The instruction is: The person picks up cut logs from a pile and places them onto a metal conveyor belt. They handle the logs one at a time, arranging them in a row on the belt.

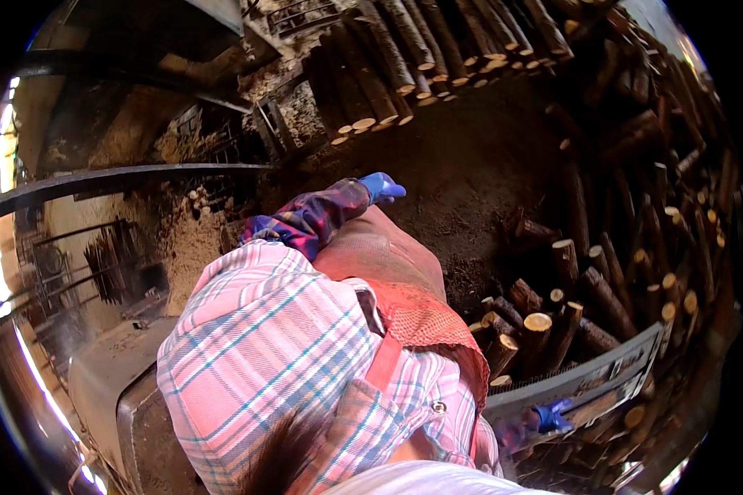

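Note:
My left hand (381,187), in a blue glove, reaches out past the reddish apron (388,247) on my body. Its fingers are stretched out over the dark ground, with nothing seen in them. At the lower right is my right hand (553,415), also blue-gloved, low beside a long grey metal frame (582,381) with cut-outs. A piece of brown wood (596,407) lies right by its fingers; whether they grip it cannot be made out. The right sleeve is blurred. Several cut logs (537,322) stand just beyond the frame.
Long logs (380,49) lie stacked at the top, cut ends toward me. More logs (636,206) pile up along the right. A dark metal bar (124,177) crosses the left side above heaped sawdust (194,247). A dusty metal housing (111,371) stands at the lower left.

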{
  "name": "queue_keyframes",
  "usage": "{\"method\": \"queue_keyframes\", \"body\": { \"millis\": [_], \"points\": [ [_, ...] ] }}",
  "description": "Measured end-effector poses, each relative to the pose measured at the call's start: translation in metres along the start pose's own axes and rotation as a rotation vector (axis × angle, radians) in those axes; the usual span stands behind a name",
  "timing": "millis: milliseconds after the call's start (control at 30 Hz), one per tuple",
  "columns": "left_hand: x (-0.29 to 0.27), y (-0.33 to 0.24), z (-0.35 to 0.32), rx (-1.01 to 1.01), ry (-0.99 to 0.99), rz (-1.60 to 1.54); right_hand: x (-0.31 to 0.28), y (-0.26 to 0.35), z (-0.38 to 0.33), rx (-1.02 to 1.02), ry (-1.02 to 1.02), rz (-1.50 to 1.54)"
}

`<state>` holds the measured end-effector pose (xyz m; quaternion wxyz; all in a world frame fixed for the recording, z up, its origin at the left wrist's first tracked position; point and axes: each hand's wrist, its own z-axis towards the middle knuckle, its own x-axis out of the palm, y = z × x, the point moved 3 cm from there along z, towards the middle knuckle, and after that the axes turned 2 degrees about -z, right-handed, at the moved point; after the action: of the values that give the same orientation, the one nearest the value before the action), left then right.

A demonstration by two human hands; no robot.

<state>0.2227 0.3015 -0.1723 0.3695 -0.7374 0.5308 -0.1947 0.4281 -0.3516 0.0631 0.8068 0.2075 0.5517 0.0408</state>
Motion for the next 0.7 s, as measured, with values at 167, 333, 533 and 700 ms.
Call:
{"method": "queue_keyframes", "body": {
  "millis": [167,333,533,700],
  "points": [
    [-0.070,0.061,0.065,-0.327,-0.204,-0.387,0.188,0.227,-0.084,0.114,0.586,0.581],
    [-0.120,0.095,0.059,-0.354,-0.199,-0.563,0.384,0.478,-0.213,-0.657,1.041,0.224],
    [-0.155,0.143,0.014,-0.528,-0.351,-0.891,0.513,0.680,-0.281,-0.881,0.948,-0.206],
    [-0.176,0.156,-0.001,-0.527,-0.369,-0.749,0.556,0.712,-0.306,-1.069,0.855,-0.475]
  ]
}}
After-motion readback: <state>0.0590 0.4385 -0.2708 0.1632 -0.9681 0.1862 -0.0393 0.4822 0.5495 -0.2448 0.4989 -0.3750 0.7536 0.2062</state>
